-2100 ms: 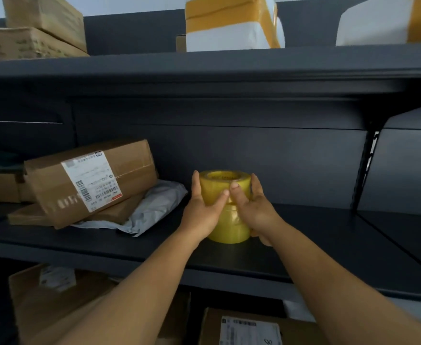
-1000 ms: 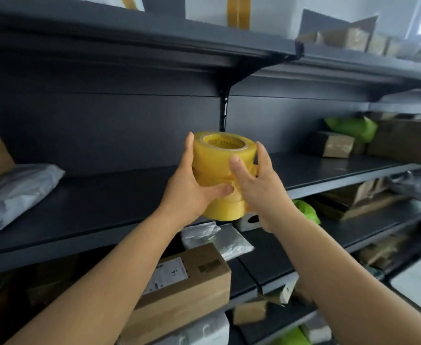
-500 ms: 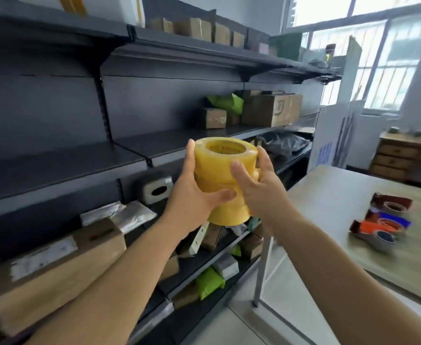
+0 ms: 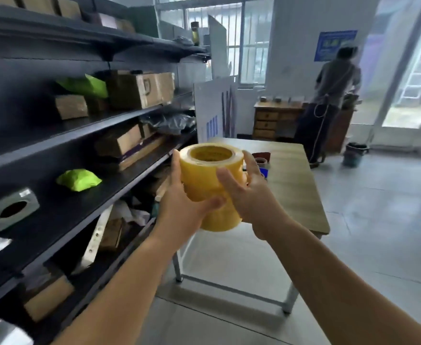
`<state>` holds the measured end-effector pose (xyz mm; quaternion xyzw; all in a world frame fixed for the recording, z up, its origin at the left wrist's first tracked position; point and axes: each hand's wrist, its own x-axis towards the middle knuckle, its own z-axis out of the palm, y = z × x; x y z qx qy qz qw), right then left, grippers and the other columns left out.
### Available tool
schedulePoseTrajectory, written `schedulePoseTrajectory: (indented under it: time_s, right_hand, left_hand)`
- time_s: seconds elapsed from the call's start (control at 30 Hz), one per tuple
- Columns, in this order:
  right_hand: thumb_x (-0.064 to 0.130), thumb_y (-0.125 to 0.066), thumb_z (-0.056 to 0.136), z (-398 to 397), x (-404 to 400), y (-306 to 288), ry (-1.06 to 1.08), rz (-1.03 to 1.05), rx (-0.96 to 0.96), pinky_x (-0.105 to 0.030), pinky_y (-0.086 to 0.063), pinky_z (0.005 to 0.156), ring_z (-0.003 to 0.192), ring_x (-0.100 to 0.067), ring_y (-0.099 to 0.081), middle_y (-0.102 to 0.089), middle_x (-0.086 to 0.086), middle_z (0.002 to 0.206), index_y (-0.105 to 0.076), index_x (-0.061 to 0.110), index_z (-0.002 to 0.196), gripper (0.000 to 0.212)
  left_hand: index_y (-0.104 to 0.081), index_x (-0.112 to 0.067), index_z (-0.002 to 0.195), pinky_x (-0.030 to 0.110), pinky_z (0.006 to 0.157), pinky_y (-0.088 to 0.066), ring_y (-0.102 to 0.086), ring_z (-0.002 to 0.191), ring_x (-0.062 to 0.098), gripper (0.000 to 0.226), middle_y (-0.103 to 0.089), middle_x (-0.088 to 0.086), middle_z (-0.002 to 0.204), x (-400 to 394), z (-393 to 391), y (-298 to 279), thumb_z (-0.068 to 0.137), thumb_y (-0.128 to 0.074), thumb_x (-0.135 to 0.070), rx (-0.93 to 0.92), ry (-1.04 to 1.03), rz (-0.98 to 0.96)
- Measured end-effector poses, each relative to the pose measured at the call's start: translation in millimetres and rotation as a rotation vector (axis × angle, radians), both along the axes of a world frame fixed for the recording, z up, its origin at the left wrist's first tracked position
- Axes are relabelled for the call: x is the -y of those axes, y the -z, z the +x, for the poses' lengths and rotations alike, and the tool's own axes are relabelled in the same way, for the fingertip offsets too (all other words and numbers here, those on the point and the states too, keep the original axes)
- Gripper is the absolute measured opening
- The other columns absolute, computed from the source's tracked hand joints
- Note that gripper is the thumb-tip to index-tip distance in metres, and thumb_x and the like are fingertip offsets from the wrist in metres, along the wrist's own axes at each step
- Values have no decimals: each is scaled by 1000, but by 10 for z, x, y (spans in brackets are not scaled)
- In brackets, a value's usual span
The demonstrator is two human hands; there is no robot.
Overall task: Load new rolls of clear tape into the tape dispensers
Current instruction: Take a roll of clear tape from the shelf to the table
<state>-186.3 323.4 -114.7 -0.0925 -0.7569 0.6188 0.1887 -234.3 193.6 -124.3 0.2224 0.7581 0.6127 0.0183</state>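
Both hands hold a stack of yellowish tape rolls (image 4: 210,185) upright in mid air, between the shelving and the worktop. Left hand (image 4: 182,207) wraps the stack's left side, thumb curled across the front near the middle, fingers behind. Right hand (image 4: 250,192) grips the right side, thumb on the front, fingers curled round the back. Top roll's hollow core faces up. Stack hangs above the floor just left of the wooden worktop (image 4: 296,185), not touching it. On the worktop beyond the stack, partly hidden by the right hand, sit tape dispensers (image 4: 261,158), red and blue parts showing; number unclear. Dark shelving (image 4: 85,135) runs along the left with cardboard boxes (image 4: 139,89), green bags (image 4: 78,179) and a grey tissue box (image 4: 10,209). Far back right another person (image 4: 334,95) stands facing away by a wooden drawer unit (image 4: 266,120); a bucket (image 4: 355,153) sits on the floor nearby.
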Motion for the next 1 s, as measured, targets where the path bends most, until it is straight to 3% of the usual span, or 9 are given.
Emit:
schedulePoseTrajectory:
  time_s: [0.1,0.27,0.37,0.47,0.53,0.7,0.83,1.0]
  right_hand:
    - [56,-57,85,-4,-417,116,72,-3,17,-55,-47,97,115,-23,-51,-46,6,132,-15,45,146,75]
    - [55,-57,86,-36,-1088,275,224,-29,45,-51,-47,96,109,-16,-49,-43,12,124,-14,45,147,75]
    - [59,-59,84,-73,-1479,347,284,-44,75,-54,-49,95,115,-23,-52,-45,6,133,-14,46,146,78]
    - [58,-59,85,-54,-1853,409,351,-83,98,-55,-50,94,117,-28,-51,-42,3,137,-11,47,146,78]
    - [55,-57,87,-12,-2139,468,389,-89,95,-54,-49,94,117,-27,-51,-44,3,133,-13,45,147,75]
    - [54,-56,88,74,-2944,603,417,-113,108,-50,-47,98,118,-25,-49,-40,8,128,-7,44,149,79]
    - [53,-59,87,143,-3682,647,366,-139,109,-49,-47,97,116,-25,-50,-43,4,133,-9,45,149,79]
    - [54,-60,86,242,-4585,639,287,-116,117,-51,-46,98,117,-25,-50,-43,6,134,-12,47,147,78]
  left_hand:
    - [6,-51,145,53,102,-42,-42,129,21,120,-34,-6,148,-457,-83,93,70,-82,-18,26,88,-4]
    - [2,-47,147,50,101,-43,-44,127,23,119,-36,-4,147,-1222,-277,225,70,-82,-14,59,221,-15]
    - [2,-50,145,54,97,-46,-44,126,23,118,-34,-5,147,-1673,-385,299,70,-82,-15,83,309,-17]
    - [2,-47,146,36,87,-46,-41,115,11,114,-35,-8,141,-2112,-428,378,73,-80,-16,72,381,-4]
    - [2,-46,147,33,83,-43,-42,115,11,115,-36,-10,139,-2428,-428,443,73,-80,-15,82,410,-7]
    - [0,-47,147,37,88,-43,-43,121,14,115,-36,-5,146,-3241,-359,558,71,-81,-17,101,415,-28]
    - [5,-44,147,47,101,-40,-38,133,23,114,-31,-5,151,-3928,-202,558,74,-78,-18,86,364,-65]
    - [4,-46,146,50,102,-40,-38,135,25,114,-28,-5,153,-4750,-3,555,74,-79,-18,100,293,-62]
